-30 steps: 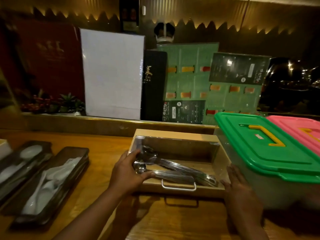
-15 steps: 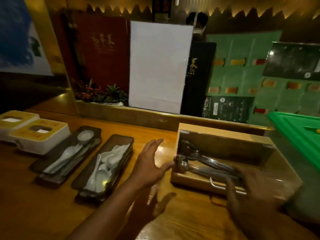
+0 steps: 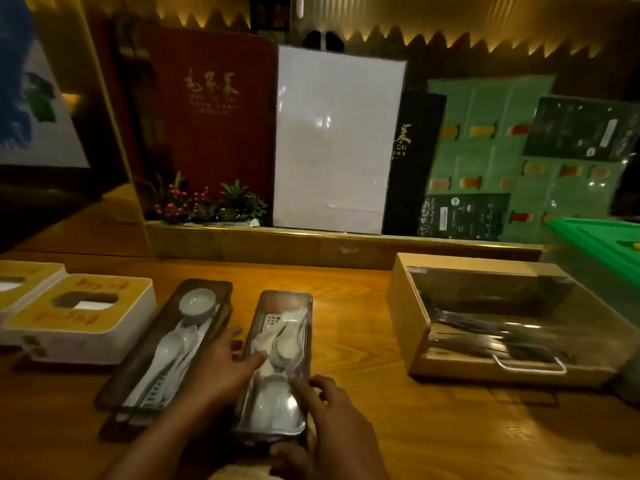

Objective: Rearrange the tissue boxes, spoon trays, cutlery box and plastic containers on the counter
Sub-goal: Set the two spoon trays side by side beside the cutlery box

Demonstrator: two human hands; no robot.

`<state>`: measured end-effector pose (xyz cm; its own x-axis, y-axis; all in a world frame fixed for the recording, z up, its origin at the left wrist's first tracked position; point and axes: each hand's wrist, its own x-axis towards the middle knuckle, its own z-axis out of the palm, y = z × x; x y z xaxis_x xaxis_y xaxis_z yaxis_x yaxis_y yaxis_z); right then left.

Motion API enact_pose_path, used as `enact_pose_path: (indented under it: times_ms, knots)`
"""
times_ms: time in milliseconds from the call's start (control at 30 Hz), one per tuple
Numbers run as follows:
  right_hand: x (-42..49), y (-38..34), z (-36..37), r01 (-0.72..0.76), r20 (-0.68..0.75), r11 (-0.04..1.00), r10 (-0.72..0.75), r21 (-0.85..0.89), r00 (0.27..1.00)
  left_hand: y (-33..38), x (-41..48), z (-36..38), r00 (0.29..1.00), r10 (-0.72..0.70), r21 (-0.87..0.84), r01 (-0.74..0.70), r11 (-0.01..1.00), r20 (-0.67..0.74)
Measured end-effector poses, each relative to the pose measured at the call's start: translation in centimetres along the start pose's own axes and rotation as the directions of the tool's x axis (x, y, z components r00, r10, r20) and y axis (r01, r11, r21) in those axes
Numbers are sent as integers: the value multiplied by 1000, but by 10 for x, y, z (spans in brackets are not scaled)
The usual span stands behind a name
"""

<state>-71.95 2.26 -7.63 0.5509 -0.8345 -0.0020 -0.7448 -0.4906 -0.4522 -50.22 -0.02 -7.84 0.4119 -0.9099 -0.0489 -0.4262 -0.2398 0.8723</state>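
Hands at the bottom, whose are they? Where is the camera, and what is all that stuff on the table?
They belong to a person wearing a camera on the head, so you see what they see. The left hand rests against a tray of white spoons; the right hand grips its near end. On the counter are also a second tray, two tissue boxes on the left, a cutlery box on the right and a green-lidded container beyond it.
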Motion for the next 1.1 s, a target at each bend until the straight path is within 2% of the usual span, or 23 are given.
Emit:
enact_pose_path:
  times_ms: [133,267,500,800,1100]
  knots:
    - [-3,2,-4,-106,-30,993,104,-59,994,1,2,15,993,33,-118,-19,993,117]
    - [-12,21,-15,-216,-103,976,215,-4,971,14,5,41,967,65,-200,-15,980,246]
    - [-23,65,-37,-375,-237,927,369,21,899,45,7,91,934,78,-336,47,941,348]
    - [-17,91,-47,-462,-316,886,447,29,837,81,22,126,900,84,-287,47,957,428]
    - [-10,100,-47,-484,-345,875,452,-7,823,93,31,138,903,16,-255,104,961,429]
